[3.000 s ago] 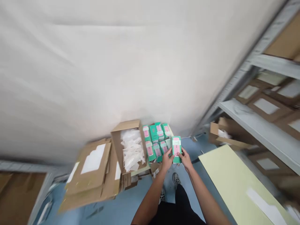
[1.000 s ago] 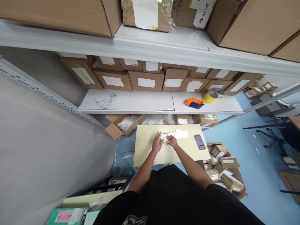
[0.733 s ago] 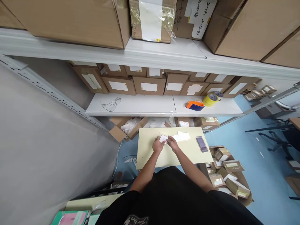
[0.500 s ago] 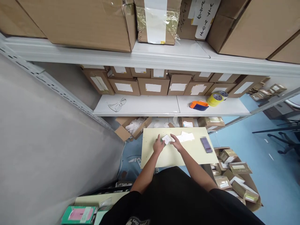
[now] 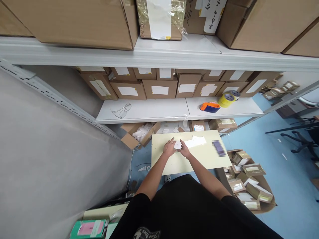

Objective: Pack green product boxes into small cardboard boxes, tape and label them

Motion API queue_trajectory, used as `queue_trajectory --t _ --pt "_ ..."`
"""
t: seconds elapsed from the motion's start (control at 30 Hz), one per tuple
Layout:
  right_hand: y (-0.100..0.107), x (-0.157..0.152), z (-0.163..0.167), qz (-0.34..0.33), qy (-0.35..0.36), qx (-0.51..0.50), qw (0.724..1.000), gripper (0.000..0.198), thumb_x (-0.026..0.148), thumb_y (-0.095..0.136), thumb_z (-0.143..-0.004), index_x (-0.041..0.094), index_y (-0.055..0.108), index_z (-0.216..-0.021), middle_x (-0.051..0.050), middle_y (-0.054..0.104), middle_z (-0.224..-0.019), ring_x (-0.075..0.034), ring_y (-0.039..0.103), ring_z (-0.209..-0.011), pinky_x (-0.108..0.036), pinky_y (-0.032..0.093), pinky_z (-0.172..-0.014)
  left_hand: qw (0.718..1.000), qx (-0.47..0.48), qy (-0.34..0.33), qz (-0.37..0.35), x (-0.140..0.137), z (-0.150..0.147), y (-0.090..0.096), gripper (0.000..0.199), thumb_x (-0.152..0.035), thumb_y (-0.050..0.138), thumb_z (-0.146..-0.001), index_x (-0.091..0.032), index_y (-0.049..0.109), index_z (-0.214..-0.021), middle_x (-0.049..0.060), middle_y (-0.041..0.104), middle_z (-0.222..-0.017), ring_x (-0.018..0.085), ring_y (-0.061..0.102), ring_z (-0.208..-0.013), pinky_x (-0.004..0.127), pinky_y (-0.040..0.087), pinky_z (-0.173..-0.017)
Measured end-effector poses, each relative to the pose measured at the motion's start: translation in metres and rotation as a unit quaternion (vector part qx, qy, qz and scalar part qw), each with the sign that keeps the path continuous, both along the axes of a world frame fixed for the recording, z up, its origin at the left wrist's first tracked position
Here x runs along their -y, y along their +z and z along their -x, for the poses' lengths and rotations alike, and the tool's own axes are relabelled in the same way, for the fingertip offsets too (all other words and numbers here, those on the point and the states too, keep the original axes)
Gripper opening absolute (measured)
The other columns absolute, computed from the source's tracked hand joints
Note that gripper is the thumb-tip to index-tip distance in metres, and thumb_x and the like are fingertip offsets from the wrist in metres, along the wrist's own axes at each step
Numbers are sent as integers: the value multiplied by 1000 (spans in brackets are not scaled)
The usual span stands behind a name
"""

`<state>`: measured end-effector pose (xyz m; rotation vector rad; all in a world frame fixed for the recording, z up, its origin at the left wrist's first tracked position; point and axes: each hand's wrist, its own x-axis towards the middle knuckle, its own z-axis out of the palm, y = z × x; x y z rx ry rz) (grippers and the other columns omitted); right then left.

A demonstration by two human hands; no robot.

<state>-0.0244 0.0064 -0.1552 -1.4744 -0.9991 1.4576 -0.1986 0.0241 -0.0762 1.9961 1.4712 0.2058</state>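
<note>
Head view: a small white item [image 5: 177, 145] sits between the person's two hands, above the left-of-centre part of a pale yellow bench [image 5: 209, 157]. Its broad face is turned up towards the camera, with faint marks on it too small to read; whether it is a thin box or folded card cannot be told. The left hand [image 5: 169, 147] is curled along its left side, fingers partly closed on that edge. The right hand [image 5: 184, 150] is bent round the opposite side, fingertips at the right edge, so the item is gripped from both sides. How the fingers sit underneath is hidden.

Just to the right of the right hand, white sheets [image 5: 195, 141] lie flat on the bench, overlapping each other. Farther right, near the bench's end and well apart from both hands, lies a purple object [image 5: 218, 148] blurred into blocks.

Beyond the bench, a white shelf [image 5: 157, 108] carries a pair of glasses [image 5: 122, 111] on the left, an orange and blue object [image 5: 210, 107] on the right, and yellow tape rolls [image 5: 226, 100] beside it. A large open carton [image 5: 273, 203] holding small parcels [image 5: 254, 170] stands at the bench's right end.
</note>
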Motion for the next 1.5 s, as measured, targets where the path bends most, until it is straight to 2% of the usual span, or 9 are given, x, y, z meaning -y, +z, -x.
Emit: queue_trajectory --t 0.17,0.27,0.43,0.6,0.83,1.17,1.23,1.37,1.5 --pt "-6 16 1 14 -43 1 999 78 24 73 -61 27 57 -138 -12 63 -140 -28 61 -128 -50 48 -110 999 22 -37 17 -9 -3 5 50 -35 81 -84 -29 65 -131 10 65 -140 31 58 -130 40 43 -112" --pt "-4 22 1 1 -30 8 1000 61 28 71 -65 25 64 -126 -10 67 -135 -27 63 -126 -47 49 -109 999 11 -43 13 -12 -1 10 42 -36 78 -87 -28 69 -127 11 71 -129 31 60 -127 39 43 -111" --pt "4 25 0 -16 -8 14 1000 53 27 68 -66 24 69 -118 -6 73 -127 -26 66 -121 -44 49 -109 999 -32 -41 -5 -14 5 13 32 -38 66 -95 -28 72 -125 10 71 -124 28 61 -123 36 44 -107" --pt "9 27 0 -12 4 53 998 51 28 66 -72 29 70 -122 -2 75 -126 -26 68 -115 -47 49 -109 998 -37 -49 -20 -17 10 7 30 -34 64 -96 -29 74 -124 8 70 -120 26 62 -118 32 47 -101" --pt "12 26 -4 -19 37 43 998 55 26 64 -71 29 70 -126 1 74 -126 -26 66 -118 -45 47 -111 999 20 -8 -25 -21 11 -7 31 -32 63 -96 -32 77 -123 4 72 -119 24 66 -114 30 50 -96" --pt "29 26 0 -5 23 -15 1000 65 26 67 -65 30 68 -131 -1 71 -131 -25 65 -116 -44 47 -108 1000 14 0 -21 -18 9 0 32 -33 55 -101 -30 76 -124 4 71 -124 23 65 -115 29 49 -95" --pt "37 27 3 7 6 -34 999 63 27 69 -64 29 70 -127 -2 70 -134 -26 64 -116 -43 47 -107 1000 -6 -15 -24 -13 7 1 35 -41 58 -99 -29 72 -130 6 68 -130 24 64 -119 31 49 -97" --pt "54 27 4 82 -37 -97 991 52 28 75 -64 29 74 -116 -3 71 -131 -26 63 -118 -38 48 -101 998 -45 -43 -21 -1 5 -2 66 -47 78 -85 -29 59 -145 7 61 -143 28 59 -127 33 49 -100" --pt "65 24 1 146 -68 -172 972 38 37 76 -68 27 75 -105 -4 73 -123 -24 65 -110 -34 49 -92 998 -56 -39 -19 4 6 -5 65 -41 75 -89 -29 54 -149 7 58 -148 28 61 -126 33 50 -100"
